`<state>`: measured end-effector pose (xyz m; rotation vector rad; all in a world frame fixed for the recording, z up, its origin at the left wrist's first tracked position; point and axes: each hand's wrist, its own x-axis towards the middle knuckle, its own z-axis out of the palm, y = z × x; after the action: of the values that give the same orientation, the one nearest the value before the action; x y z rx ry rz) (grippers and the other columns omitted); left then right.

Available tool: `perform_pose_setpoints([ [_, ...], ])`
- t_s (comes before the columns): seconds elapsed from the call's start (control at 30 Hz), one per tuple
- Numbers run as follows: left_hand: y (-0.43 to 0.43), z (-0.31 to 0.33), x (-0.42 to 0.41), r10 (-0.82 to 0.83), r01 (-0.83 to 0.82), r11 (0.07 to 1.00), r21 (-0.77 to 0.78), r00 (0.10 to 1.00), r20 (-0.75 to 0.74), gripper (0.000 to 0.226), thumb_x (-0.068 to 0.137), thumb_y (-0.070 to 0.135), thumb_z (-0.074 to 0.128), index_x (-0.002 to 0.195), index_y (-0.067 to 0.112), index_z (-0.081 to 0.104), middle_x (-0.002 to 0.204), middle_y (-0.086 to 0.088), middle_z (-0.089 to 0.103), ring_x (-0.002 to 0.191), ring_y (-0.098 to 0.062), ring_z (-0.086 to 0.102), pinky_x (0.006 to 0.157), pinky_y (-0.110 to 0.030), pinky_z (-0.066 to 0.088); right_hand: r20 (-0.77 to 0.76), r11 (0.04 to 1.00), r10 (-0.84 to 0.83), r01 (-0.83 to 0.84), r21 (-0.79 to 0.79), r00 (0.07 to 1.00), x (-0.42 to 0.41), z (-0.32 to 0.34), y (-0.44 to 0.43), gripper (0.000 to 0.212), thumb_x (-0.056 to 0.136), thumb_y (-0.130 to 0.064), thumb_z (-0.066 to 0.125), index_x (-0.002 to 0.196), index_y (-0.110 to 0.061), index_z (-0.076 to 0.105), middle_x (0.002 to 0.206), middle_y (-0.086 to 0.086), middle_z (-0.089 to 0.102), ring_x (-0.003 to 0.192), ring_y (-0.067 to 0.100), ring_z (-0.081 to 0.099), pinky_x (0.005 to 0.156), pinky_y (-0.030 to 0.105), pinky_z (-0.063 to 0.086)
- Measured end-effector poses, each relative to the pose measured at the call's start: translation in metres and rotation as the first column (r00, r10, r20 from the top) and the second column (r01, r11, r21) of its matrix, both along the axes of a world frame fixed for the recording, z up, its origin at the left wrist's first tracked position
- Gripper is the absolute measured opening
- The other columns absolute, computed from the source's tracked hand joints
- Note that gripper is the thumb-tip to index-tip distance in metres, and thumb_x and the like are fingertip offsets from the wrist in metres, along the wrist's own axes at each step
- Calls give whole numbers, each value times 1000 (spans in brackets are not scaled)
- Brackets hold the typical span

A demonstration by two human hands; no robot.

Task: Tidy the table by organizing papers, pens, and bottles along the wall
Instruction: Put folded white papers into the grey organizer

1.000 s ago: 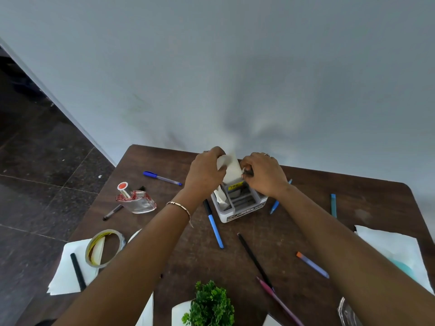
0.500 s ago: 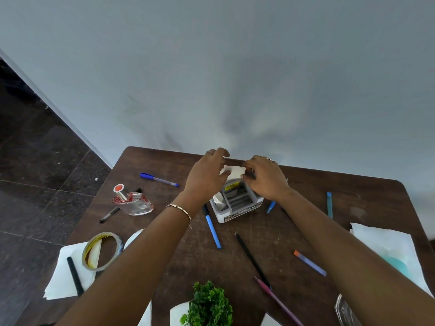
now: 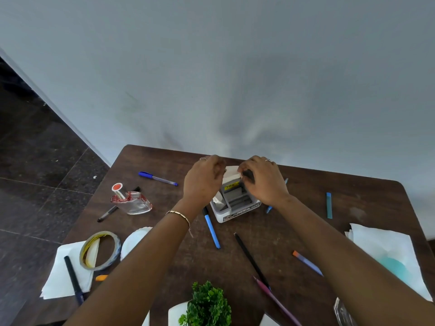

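Head view, the only one. Both hands are together at the middle of the bench's [image 3: 226,269] far edge, by the wall. The left hand [image 3: 204,182] and right hand [image 3: 261,182] each have fingers curled on one side of the folded paper [image 3: 231,174]. They clamp it from opposite ends, directly over the back of the white organiser box [image 3: 235,208].

Change vs. a second ago: the paper stood tall btwn the hands then. Half a second ago it was already squashed shorter. Now only a small white wedge shows btwn the thumbs, down at the box's rear compartment. The box hasn't shifted on the bench. Whether the paper reaches the compartment floor I can't tell, as the hands cover it.

What it means, as I judge it: one paper is abt stowed, and nearly all else is still to do. Nothing else moved over that second:
- glass bottle [image 3: 131,201] w/ red cap, near the left edge
- blue-capped pen [image 3: 157,178], toward the far-left corner
- blue pen [image 3: 211,228], just beside the box
- black pen [image 3: 251,260] and orange-tipped pen [image 3: 307,262], mid-bench
- teal pen [image 3: 329,205], toward the far-right corner
- left paper stack [image 3: 61,278] at the near-left corner, w/ the tape roll [image 3: 100,250] on it
- right paper stack [image 3: 381,245] at the right edge
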<state>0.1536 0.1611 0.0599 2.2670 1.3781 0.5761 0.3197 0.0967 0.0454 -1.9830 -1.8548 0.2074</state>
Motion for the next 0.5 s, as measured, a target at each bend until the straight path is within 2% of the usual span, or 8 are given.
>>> perform_pose_setpoints([
  [0.1, 11, -4, -2, 57, -48, 995, -88, 993, 102, 31, 89, 32, 56, 119, 26, 58, 112, 1, 62, 108, -19, 56, 86, -40, 52, -30, 999, -37, 37, 6, 999, 0, 0, -1, 27, 85, -27, 66, 110, -20, 60, 107, -1, 63, 101, 18, 58, 87, 32, 42],
  [0.13, 13, -5, -3, 52, -42, 990, -133, 996, 72, 40, 86, 39, 58, 124, 28, 55, 118, 1, 60, 114, -20, 53, 92, -43, 50, -38, 999, -44, 44, 5, 998, 0, -1, -1, 30, 84, -28, 66, 112, -20, 59, 107, -2, 63, 102, 18, 58, 88, 32, 42],
  [0.2, 17, -3, -2, -23, 3, 980, -199, 995, -96, 59, 78, 51, 63, 131, 29, 49, 129, -1, 53, 124, -23, 45, 101, -46, 42, -48, 998, -55, 54, -10, 997, 0, 0, -1, 37, 84, -30, 66, 119, -20, 57, 113, -2, 63, 108, 19, 57, 92, 33, 42],
  [0.27, 17, -2, 1, -115, 64, 973, -222, 968, -225, 65, 73, 55, 66, 130, 28, 49, 131, -1, 50, 128, -25, 40, 102, -46, 37, -39, 997, -60, 58, -56, 997, -1, 1, 1, 45, 86, -35, 64, 128, -20, 54, 121, 0, 61, 115, 20, 53, 97, 35, 40],
  [0.37, 20, -4, 3, -117, 76, 979, -191, 970, -214, 46, 76, 49, 65, 116, 27, 60, 120, 2, 57, 121, -23, 46, 96, -41, 38, -18, 990, -68, 65, -123, 998, -3, 2, 5, 46, 89, -40, 60, 130, -23, 54, 123, 2, 57, 119, 22, 49, 99, 38, 38],
  [0.5, 19, -1, 5, -104, 83, 988, -127, 981, -166, 21, 79, 44, 64, 92, 28, 66, 104, 4, 62, 106, -18, 55, 88, -38, 43, -8, 994, -62, 61, -95, 998, -8, 2, 9, 28, 90, -31, 60, 117, -24, 62, 113, 0, 60, 111, 22, 52, 93, 38, 38],
])
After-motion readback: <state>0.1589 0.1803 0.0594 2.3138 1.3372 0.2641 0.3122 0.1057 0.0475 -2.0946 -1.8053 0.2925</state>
